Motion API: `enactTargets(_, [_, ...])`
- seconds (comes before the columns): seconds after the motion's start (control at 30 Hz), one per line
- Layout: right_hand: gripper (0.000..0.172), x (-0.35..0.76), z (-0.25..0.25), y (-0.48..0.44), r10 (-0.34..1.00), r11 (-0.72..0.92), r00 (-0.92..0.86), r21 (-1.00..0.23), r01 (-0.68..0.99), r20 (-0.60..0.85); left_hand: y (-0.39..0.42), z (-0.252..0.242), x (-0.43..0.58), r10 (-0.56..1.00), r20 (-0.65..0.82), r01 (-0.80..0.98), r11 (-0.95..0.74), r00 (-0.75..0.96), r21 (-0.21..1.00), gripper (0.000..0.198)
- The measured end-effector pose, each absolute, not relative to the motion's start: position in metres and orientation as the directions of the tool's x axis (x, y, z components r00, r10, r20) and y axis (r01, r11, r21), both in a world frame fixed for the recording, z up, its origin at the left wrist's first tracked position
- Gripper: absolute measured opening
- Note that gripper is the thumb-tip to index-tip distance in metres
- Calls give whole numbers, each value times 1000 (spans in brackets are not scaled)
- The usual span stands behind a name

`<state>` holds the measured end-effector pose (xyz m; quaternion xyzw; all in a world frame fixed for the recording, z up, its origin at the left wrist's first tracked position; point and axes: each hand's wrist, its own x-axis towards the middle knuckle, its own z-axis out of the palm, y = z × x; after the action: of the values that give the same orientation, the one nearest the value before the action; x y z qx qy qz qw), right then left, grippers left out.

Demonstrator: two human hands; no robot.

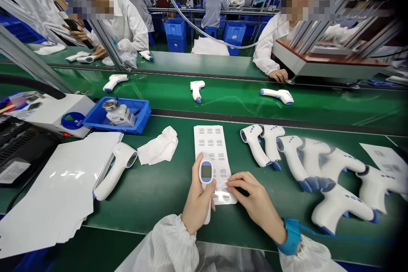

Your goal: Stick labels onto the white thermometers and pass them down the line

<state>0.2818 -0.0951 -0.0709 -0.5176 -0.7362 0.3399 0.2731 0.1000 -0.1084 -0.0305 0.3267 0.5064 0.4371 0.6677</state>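
My left hand (198,199) is wrapped round the handle of a white infrared thermometer (206,171), its small grey screen turned up towards me. Under it lies a white label sheet (208,140) printed with rows of small dark text. My right hand (255,202), with a blue wrist strap (290,236), pinches at the sheet's right edge; whether a single label is between the fingertips is too small to tell. To the right lie several more thermometers (291,157), close together. Another thermometer (117,170) rests at the left, its head near a crumpled white cloth (159,146).
A blue tray (143,114) holds a metal-capped bottle (119,112). White sheets (60,187) are stacked at the left, beside a white box (70,112). Three thermometers lie on the green belt (153,89) beyond the bench. Two co-workers sit across it; metal posts stand at both sides.
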Motion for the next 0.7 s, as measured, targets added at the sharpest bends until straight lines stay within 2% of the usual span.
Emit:
enactTargets(0.17, [13,277,-68,-91,943,225,-332,-787,574,28,-110,-32,101,921,-377,-226,390,101,893,74])
enactTargets(0.37, [11,268,-57,-81,938,212,-344,-724,657,-38,-109,-37,103,946,-307,-222,322,101,920,67])
enactTargets(0.47, [14,264,-52,-83,913,358,-400,-632,687,82,-108,-43,104,973,-211,-192,225,91,955,60])
enactTargets(0.57, [17,262,-46,-95,802,571,-556,-549,610,217,-107,-49,103,971,-229,-174,238,73,955,63])
enactTargets(0.63, [17,263,-36,-102,744,605,-640,-600,523,192,-106,-52,101,959,-272,-194,283,82,939,66])
enactTargets(0.7, [18,263,-22,-106,730,495,-679,-747,443,81,-105,-53,100,962,-257,-226,272,95,935,65])
